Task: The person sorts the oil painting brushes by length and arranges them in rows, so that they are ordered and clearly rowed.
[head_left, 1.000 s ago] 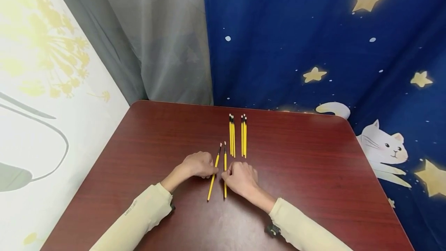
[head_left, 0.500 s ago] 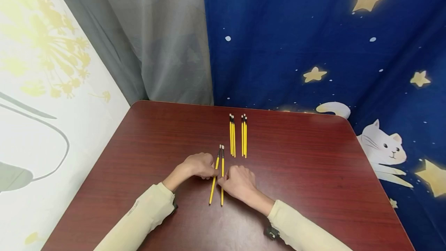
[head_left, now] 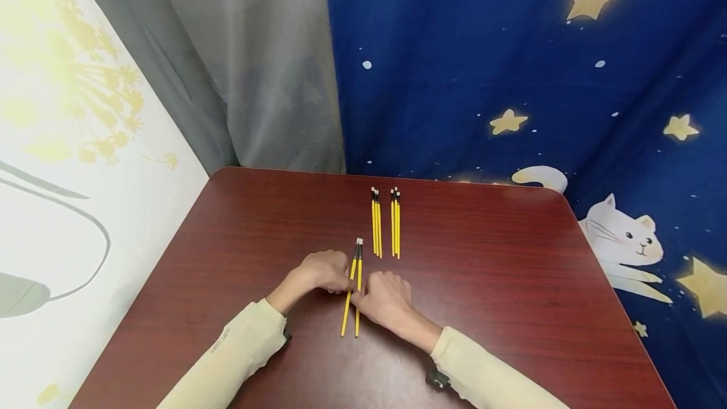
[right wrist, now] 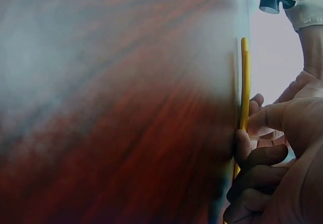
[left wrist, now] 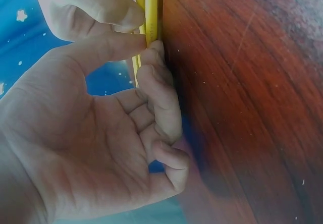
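In the head view my left hand (head_left: 325, 270) pinches a slim paintbrush (head_left: 345, 319) with a yellow handle, dark ferrule and white tip. My right hand (head_left: 389, 300) pinches a second, matching paintbrush (head_left: 357, 322) just to its right. Both lie low over the table, their tips together and their handle ends slightly apart. Thumb and forefinger hold the yellow handle (left wrist: 151, 12) in the left wrist view, the other fingers loosely curled. From the right wrist the yellow handle (right wrist: 245, 82) sticks out past the right fingertips, and the left hand shows behind.
Farther back on the dark red wooden table (head_left: 483, 257) lie two groups of matching brushes, a left group (head_left: 377, 226) and a right group (head_left: 396, 226), tips away from me. Behind the table hang a grey curtain (head_left: 278, 68) and a blue one with stars (head_left: 443, 68).
My right hand has drawn its brush left and slightly toward me, against the left one, so their tips now meet. The left brush has slid a little toward me too.
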The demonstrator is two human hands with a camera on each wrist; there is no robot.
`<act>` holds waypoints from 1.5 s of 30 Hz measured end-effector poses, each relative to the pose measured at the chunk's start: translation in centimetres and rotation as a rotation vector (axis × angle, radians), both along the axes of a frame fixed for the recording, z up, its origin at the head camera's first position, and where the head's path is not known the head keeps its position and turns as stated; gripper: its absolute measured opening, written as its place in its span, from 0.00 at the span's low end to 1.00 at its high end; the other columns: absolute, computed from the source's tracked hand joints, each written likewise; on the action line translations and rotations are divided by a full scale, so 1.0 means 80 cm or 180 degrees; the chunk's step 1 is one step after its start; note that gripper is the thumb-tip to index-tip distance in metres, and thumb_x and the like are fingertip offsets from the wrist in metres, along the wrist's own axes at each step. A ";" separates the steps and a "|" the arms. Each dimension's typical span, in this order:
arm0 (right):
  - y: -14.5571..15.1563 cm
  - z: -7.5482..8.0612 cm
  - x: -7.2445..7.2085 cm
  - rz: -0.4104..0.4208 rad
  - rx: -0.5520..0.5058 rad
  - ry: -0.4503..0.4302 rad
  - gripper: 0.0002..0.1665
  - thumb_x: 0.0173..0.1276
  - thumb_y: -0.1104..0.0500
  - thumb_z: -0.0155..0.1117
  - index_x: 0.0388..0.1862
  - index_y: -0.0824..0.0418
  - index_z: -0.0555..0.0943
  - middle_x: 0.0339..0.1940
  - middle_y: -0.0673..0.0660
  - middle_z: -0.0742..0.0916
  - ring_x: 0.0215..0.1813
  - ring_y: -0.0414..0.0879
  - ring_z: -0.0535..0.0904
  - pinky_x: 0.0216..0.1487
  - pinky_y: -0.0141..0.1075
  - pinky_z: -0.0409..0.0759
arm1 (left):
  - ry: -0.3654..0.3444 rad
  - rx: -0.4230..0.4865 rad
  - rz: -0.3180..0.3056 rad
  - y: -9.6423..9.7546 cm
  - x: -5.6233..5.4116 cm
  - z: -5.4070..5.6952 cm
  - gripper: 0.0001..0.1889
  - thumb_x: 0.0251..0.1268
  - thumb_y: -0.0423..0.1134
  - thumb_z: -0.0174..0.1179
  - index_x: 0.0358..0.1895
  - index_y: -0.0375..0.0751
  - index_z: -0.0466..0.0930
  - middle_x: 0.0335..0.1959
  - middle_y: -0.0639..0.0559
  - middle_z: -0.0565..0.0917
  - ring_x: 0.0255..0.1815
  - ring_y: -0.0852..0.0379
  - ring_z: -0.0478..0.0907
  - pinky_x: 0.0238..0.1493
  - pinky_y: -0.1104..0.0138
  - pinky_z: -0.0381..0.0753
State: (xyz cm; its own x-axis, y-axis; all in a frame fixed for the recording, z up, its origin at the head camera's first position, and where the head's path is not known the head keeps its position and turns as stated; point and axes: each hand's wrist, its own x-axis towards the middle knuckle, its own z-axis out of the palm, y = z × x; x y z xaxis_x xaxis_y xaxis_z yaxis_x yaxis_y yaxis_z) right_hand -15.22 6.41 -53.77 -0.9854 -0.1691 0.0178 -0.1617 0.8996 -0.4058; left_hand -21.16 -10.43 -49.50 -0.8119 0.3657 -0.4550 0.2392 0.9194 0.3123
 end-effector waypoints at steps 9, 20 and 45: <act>0.004 0.004 -0.001 0.0014 -0.0098 -0.0026 0.25 0.58 0.48 0.69 0.07 0.46 0.68 0.11 0.44 0.71 0.18 0.44 0.70 0.21 0.42 0.66 | -0.0073 0.0086 0.0047 0.000 -0.004 0.005 0.15 0.60 0.48 0.66 0.17 0.50 0.84 0.14 0.59 0.81 0.18 0.60 0.76 0.22 0.67 0.67; 0.016 0.017 -0.007 0.0019 -0.0155 -0.0143 0.28 0.66 0.39 0.70 0.09 0.44 0.74 0.12 0.42 0.76 0.20 0.43 0.73 0.25 0.42 0.69 | 0.0178 0.0047 0.0359 0.002 -0.020 0.009 0.26 0.69 0.58 0.62 0.12 0.51 0.78 0.10 0.58 0.74 0.16 0.58 0.69 0.22 0.64 0.64; 0.066 0.013 -0.076 -0.0276 -0.1700 0.0005 0.09 0.66 0.55 0.77 0.44 0.53 0.89 0.27 0.45 0.90 0.24 0.38 0.79 0.34 0.34 0.75 | 0.0883 0.1171 0.0937 0.027 -0.068 -0.001 0.28 0.71 0.57 0.67 0.67 0.46 0.80 0.56 0.51 0.89 0.51 0.54 0.87 0.56 0.53 0.83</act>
